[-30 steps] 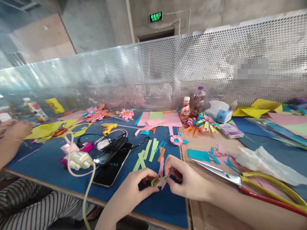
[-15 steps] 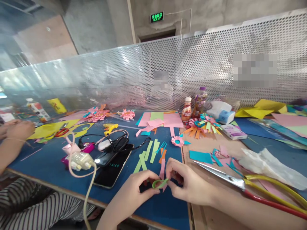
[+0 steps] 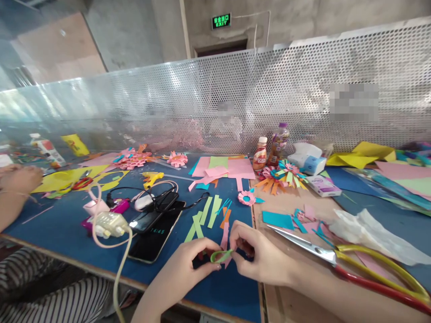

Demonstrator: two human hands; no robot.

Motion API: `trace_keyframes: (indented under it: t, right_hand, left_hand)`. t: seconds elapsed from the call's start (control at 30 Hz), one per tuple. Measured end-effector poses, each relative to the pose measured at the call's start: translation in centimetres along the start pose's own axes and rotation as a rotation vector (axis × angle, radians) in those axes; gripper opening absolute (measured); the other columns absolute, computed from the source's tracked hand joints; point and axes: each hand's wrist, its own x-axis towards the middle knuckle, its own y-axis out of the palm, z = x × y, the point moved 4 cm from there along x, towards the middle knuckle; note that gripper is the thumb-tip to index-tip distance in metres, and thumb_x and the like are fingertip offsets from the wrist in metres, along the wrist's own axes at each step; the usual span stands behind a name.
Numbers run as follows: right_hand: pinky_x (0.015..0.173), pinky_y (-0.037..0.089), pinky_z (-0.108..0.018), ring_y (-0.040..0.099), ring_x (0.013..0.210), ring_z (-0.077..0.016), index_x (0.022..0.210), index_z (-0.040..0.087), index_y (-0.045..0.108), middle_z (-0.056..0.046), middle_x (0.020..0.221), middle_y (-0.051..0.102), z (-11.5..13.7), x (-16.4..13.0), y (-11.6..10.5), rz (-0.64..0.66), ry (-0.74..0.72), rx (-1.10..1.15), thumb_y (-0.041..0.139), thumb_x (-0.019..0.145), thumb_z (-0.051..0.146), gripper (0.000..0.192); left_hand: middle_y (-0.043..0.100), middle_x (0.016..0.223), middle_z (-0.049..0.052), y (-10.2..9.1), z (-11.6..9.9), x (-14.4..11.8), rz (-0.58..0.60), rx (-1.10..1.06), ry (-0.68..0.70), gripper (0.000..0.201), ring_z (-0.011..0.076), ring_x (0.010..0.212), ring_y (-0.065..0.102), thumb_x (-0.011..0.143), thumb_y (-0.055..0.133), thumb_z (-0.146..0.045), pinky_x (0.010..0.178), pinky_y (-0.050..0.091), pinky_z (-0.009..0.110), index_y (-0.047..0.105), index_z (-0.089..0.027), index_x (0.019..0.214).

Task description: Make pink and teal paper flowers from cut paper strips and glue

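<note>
- A perforated screen [image 3: 182, 89] backs the blue surface [image 3: 77, 244]; shapes beyond it are blurred – too faint to make out.
- The loop [image 3: 219, 256], a bent green strip, is between the two hands near the surface's front edge.
- Right hand [image 3: 259, 255]: thumb and forefinger pinch the loop's right end, covering its tip.
- Left hand [image 3: 197, 262]: thumb and forefinger stand apart around the loop's other side – I cannot tell whether they grip it; its other fingers are mostly hidden.
- A pink strip [image 3: 225, 229] runs partly out of sight behind the loop; green strips [image 3: 214, 213] lie beyond.
- Scissors [image 3: 332, 256] lie beside the right forearm, red handle cut off at the right edge.
- A co-worker's hands [image 3: 23, 177] are cut off at left.
</note>
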Motion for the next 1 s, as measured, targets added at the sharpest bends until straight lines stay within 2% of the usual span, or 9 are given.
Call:
trace_keyframes:
  t: [0.3, 1.0]
  right_hand:
    - [0.048, 0.030, -0.019, 0.037, 0.057, -0.0057, 0.077, 0.019, 0.046, 0.003, 0.079, 0.043, -0.08, -0.29, -0.09, 0.008, -0.010, -0.051, 0.050, 0.065, 0.002, 0.022]
    - [0.049, 0.033, -0.020, 0.038, 0.056, -0.0065, 0.079, 0.020, 0.046, 0.001, 0.082, 0.045, -0.07, -0.34, -0.10, 0.027, -0.009, -0.043, 0.051, 0.066, 0.005, 0.020]
  left_hand:
    - [0.066, 0.095, -0.004, -0.07, 0.01, -0.10, 0.015, 0.006, -0.006, 0.016, 0.0138, 0.089, 0.058, 0.079, 0.060, -0.034, 0.078, 0.042, 0.019, 0.063, -0.028, 0.093]
    - [0.066, 0.093, -0.002, -0.21, -0.80, 0.19, 0.027, -0.005, -0.023, 0.019, 0.0155, 0.086, 0.058, 0.078, 0.059, -0.036, 0.077, 0.042, 0.022, 0.065, -0.024, 0.092]
